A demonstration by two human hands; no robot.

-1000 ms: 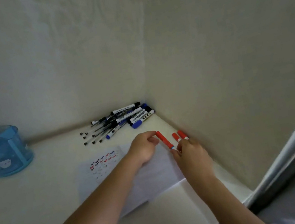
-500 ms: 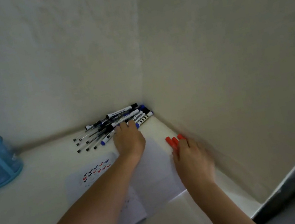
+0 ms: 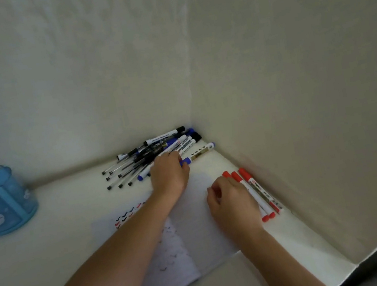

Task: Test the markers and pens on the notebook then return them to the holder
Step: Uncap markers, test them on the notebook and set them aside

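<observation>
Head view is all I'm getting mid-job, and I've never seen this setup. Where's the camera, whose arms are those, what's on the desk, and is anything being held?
There is no machine here. A person works with bare hands, and the single camera sits on their head, looking forward and down into a wall corner. The left hand reaches into a pile of pens and markers and seems to pinch a blue marker near its capped end. The right hand rests with loosely curled fingers against three red markers lined up along the wall, and it holds nothing that I can see. An open notebook with small test strokes lies under both arms on the white table. The blue holder stands at the far left.
</observation>
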